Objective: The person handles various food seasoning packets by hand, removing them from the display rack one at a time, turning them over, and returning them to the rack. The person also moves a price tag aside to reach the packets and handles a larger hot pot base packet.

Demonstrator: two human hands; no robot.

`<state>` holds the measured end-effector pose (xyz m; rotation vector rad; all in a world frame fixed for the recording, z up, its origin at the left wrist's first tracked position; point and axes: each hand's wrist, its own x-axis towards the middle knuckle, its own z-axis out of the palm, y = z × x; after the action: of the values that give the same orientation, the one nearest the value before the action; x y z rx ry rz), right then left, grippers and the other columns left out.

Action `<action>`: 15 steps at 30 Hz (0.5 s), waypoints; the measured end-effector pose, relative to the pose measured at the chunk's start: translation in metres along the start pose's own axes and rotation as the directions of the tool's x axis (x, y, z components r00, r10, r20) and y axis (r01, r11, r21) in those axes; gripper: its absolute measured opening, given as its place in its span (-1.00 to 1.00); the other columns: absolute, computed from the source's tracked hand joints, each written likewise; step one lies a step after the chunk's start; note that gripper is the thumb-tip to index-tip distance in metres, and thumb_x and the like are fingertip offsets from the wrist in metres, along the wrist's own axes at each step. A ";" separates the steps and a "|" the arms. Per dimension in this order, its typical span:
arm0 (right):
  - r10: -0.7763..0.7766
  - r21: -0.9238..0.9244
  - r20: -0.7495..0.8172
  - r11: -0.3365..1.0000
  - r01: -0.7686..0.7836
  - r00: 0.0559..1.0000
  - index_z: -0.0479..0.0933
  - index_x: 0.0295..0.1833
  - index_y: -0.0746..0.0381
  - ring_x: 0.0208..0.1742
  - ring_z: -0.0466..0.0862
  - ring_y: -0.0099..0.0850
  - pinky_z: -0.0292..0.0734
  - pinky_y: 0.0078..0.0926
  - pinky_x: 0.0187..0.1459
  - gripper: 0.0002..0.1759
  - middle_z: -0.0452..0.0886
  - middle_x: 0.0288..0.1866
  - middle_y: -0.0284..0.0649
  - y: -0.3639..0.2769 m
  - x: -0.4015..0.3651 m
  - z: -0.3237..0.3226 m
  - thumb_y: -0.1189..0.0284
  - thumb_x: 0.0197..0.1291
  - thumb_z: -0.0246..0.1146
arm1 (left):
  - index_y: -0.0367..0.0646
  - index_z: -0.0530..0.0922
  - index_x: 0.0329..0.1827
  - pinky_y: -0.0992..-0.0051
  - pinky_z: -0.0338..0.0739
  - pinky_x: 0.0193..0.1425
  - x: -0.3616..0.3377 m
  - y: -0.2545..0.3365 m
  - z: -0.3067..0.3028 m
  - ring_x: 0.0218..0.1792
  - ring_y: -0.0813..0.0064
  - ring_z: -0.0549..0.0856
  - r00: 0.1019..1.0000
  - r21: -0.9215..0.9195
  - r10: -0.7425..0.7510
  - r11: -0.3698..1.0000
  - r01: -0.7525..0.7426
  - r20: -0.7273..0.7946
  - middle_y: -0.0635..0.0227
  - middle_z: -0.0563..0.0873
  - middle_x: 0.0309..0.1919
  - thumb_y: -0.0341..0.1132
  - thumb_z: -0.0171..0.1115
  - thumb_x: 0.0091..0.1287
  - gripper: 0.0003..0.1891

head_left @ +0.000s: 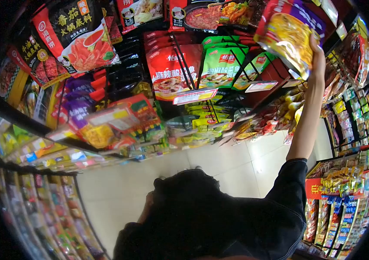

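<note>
My right arm is stretched up to the shelf rack at the upper right. My right hand [317, 54] grips the right edge of a purple and yellow seasoning pouch [286, 39] with a picture of food on its front. The pouch is tilted, in front of the dark shelf backing. Just left of it hang green pouches [222, 65] and red pouches [173, 71] on metal hooks. My left hand [148, 203] is low by my body, mostly hidden by dark clothing, and its fingers do not show.
Black hotpot-base packs [78, 39] hang at the upper left. White price tags [195, 96] stick out from the hooks. Lower shelves carry more packets. Pale floor tiles [232, 167] lie below, with racks of small goods [340, 212] at right and another blurred rack [50, 208] at left.
</note>
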<state>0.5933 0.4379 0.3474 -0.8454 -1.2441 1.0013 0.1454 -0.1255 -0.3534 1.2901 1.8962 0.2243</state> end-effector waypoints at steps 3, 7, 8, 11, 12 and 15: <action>-0.049 0.118 -0.089 0.991 0.060 0.995 0.37 0.44 0.33 0.15 0.70 -0.34 0.60 -0.42 0.19 -0.47 0.56 0.32 -0.06 -0.024 -0.034 -0.007 0.28 0.48 0.14 | -0.15 0.68 -0.17 0.08 0.64 -0.07 0.003 -0.001 -0.007 -0.06 0.02 0.73 0.999 0.017 0.032 0.999 -0.032 -0.010 0.12 0.75 -0.14 -0.21 0.11 0.38 -0.76; -0.227 -0.069 0.026 0.971 0.228 0.974 0.24 0.52 0.37 0.20 0.67 -0.25 0.65 -0.26 0.18 -0.48 0.44 0.42 0.04 -0.009 -0.030 -0.103 0.43 0.53 -0.02 | -0.16 0.66 -0.13 0.14 0.61 0.07 0.005 -0.004 -0.015 -0.01 -0.05 0.70 1.000 -0.040 0.009 0.999 -0.009 0.003 0.07 0.74 -0.11 -0.18 0.08 0.40 -0.73; -0.214 -0.034 0.048 0.976 0.216 0.976 0.27 0.50 0.37 0.18 0.68 -0.26 0.68 -0.25 0.15 -0.49 0.46 0.39 0.05 -0.015 -0.045 -0.103 0.40 0.53 -0.01 | -0.17 0.65 -0.11 0.18 0.60 0.13 0.006 -0.007 -0.018 0.00 -0.07 0.69 1.000 -0.066 -0.001 0.998 0.001 0.011 0.05 0.73 -0.11 -0.17 0.07 0.40 -0.72; -0.263 -0.142 0.038 0.953 0.266 0.964 0.31 0.47 0.39 0.13 0.70 -0.32 0.72 -0.30 0.08 -0.50 0.52 0.33 0.04 -0.015 -0.062 -0.116 0.41 0.52 0.02 | -0.15 0.65 -0.07 0.14 0.61 0.11 0.023 -0.035 0.000 0.02 -0.05 0.69 0.998 0.036 0.056 0.998 -0.055 -0.009 0.06 0.73 -0.05 -0.13 0.09 0.39 -0.70; -0.344 -0.318 0.018 0.888 0.332 0.939 0.30 0.47 0.40 0.12 0.70 -0.35 0.72 -0.34 0.06 -0.51 0.54 0.32 0.01 -0.009 -0.060 -0.126 0.47 0.51 0.02 | -0.14 0.67 -0.13 0.15 0.61 0.10 0.026 -0.032 -0.004 0.02 -0.04 0.70 0.999 0.124 0.016 0.992 -0.020 0.037 0.07 0.74 -0.04 -0.13 0.13 0.37 -0.71; -0.420 -0.483 0.011 0.792 0.372 0.908 0.27 0.49 0.39 0.10 0.68 -0.41 0.70 -0.43 0.07 -0.49 0.53 0.33 -0.04 0.002 -0.060 -0.132 0.63 0.46 0.02 | -0.12 0.70 -0.18 0.17 0.62 0.10 0.021 -0.028 -0.019 0.02 -0.01 0.71 0.996 0.075 0.085 0.994 -0.085 0.005 0.11 0.76 -0.06 -0.13 0.21 0.33 -0.73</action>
<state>0.7211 0.3844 0.3059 -0.9381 -1.5340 0.3038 0.1098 -0.1151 -0.3675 1.4229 1.8654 0.1975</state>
